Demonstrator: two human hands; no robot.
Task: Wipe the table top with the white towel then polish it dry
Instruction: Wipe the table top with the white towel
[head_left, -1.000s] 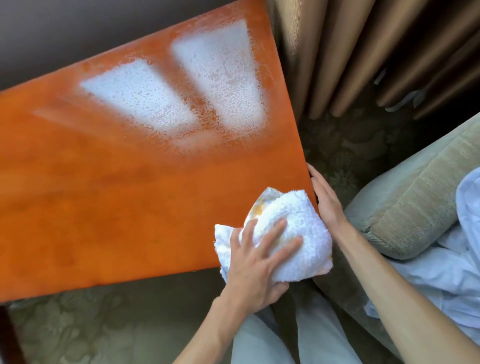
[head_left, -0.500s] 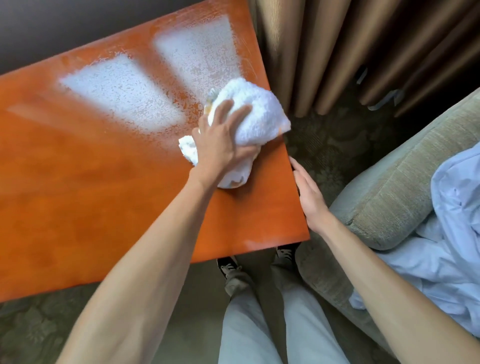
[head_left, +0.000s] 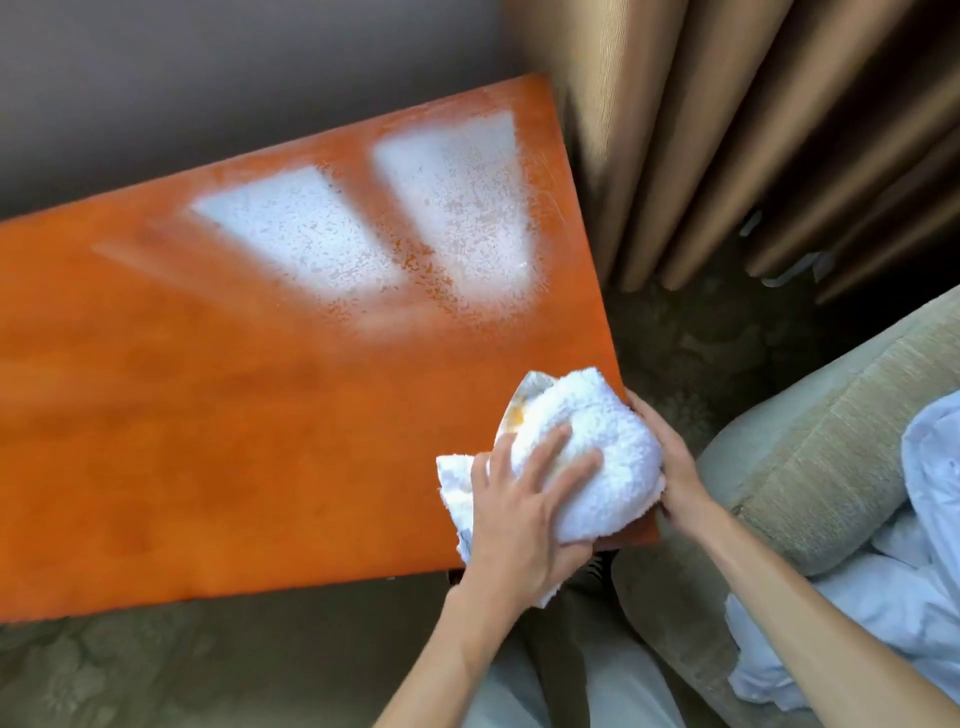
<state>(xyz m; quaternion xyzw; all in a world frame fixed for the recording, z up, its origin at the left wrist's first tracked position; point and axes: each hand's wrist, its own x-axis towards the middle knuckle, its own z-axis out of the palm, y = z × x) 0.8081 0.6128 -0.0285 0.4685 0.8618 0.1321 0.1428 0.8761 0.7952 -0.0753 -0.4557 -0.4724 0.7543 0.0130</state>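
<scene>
The orange wooden table top (head_left: 218, 426) fills the left and middle of the head view. Two pale patches of window glare, speckled with droplets (head_left: 457, 208), lie near its far right end. A bunched white towel (head_left: 602, 441), stained orange on one fold, sits on the table's near right corner. My left hand (head_left: 524, 509) presses flat on the towel, fingers spread over it. My right hand (head_left: 670, 462) rests against the table's right edge, touching the towel's side; its fingers are partly hidden behind the towel.
Beige curtains (head_left: 727, 130) hang close behind the table's right end. A greenish upholstered armchair (head_left: 810, 467) with a white cloth (head_left: 893, 597) on it stands at the right. Patterned carpet (head_left: 130, 670) lies below, and my legs (head_left: 597, 675) stand by the table's near corner.
My left hand has pulled the towel back from the glare patch near the far right edge to the near right corner. My right hand stays at the table's right edge.
</scene>
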